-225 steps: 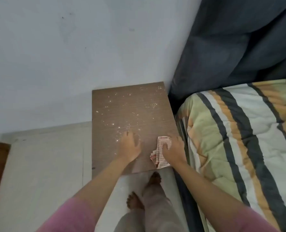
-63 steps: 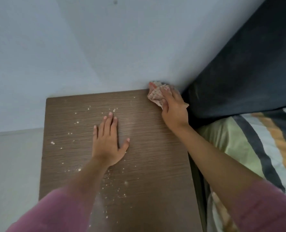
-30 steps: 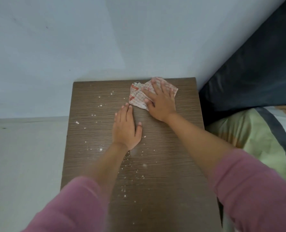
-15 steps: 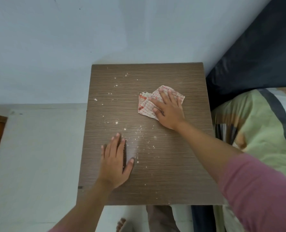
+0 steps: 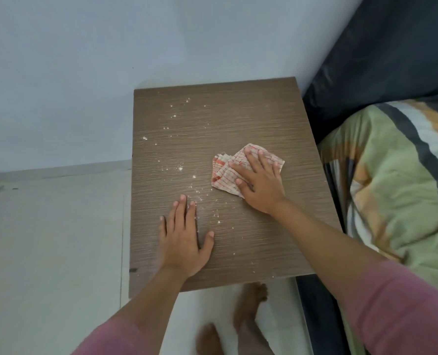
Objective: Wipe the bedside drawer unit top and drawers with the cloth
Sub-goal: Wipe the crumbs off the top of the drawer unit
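Observation:
The brown wood-grain top of the bedside drawer unit fills the middle of the head view, seen from above; its drawers are hidden. White crumbs lie scattered over its left and middle parts. A red-and-white checked cloth lies right of centre, and my right hand presses flat on it with fingers spread. My left hand rests palm down on the bare wood near the front edge, holding nothing.
A pale wall runs behind the unit. A bed with a striped green blanket and a dark headboard stands close on the right. Light floor tiles lie to the left. My bare feet show below the front edge.
My right hand has dragged the cloth from the back edge toward the front over the last second. My left hand slid back toward the front edge. The view has pulled back slightly.

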{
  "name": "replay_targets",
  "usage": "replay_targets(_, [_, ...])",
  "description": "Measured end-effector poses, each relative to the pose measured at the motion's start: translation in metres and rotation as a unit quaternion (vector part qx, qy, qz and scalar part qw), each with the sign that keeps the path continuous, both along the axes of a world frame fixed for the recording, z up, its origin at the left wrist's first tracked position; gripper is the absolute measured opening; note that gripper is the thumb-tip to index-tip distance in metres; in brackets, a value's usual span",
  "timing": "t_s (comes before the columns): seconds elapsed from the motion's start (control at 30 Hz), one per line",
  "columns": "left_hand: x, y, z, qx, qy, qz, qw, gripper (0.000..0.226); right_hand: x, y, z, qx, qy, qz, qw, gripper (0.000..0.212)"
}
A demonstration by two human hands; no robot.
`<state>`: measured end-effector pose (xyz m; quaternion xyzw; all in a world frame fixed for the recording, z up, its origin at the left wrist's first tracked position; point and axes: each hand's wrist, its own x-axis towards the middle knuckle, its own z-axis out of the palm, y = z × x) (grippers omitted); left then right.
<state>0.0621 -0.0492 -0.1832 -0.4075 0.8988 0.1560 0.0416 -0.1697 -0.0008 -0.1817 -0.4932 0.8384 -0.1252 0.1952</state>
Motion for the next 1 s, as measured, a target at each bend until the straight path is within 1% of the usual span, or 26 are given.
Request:
replay_targets(0.13, [0.002,0.001,-0.003,-0.010,0.015,0.001,1.000,0.077,0.021,0.019,0.000,0.014,0.006,-0.012,1.000,0.043])
replay_targets(0.23, [0.002,0.001,-0.005,-0.016,0.027,0.001,0.999,0.077,0.035,0.033,-0.002,0.004,0.010,-0.014,1.000,0.043])
replay_targets(0.4, [0.003,0.002,-0.008,-0.037,0.039,-0.005,0.999,0.074,0.052,0.054,-0.003,-0.014,0.013,-0.016,1.000,0.058])
replay_targets(0.6, [0.002,0.003,-0.009,-0.063,0.055,-0.011,0.996,0.070,0.078,0.090,-0.004,-0.042,0.014,-0.013,0.999,0.054])
replay_targets(0.7, [0.003,0.002,-0.012,-0.070,0.062,-0.011,0.996,0.066,0.089,0.111,-0.006,-0.051,0.011,-0.003,0.999,0.041])
replay_targets(0.8, [0.003,0.001,-0.013,-0.084,0.069,-0.018,0.994,0.065,0.099,0.134,-0.008,-0.066,0.013,0.006,0.998,0.037])
replay_targets(0.87, [0.003,0.001,-0.015,-0.085,0.075,-0.018,0.993,0.064,0.105,0.148,-0.009,-0.079,0.009,0.009,0.997,0.038])
replay_targets(0.93, [0.003,0.002,-0.015,-0.087,0.081,-0.017,0.993,0.064,0.111,0.159,-0.010,-0.099,0.008,0.011,0.995,0.046])
replay_targets(1.0, [0.003,0.001,-0.016,-0.089,0.084,-0.016,0.992,0.064,0.115,0.167,-0.010,-0.111,-0.012,0.004,0.994,0.047])
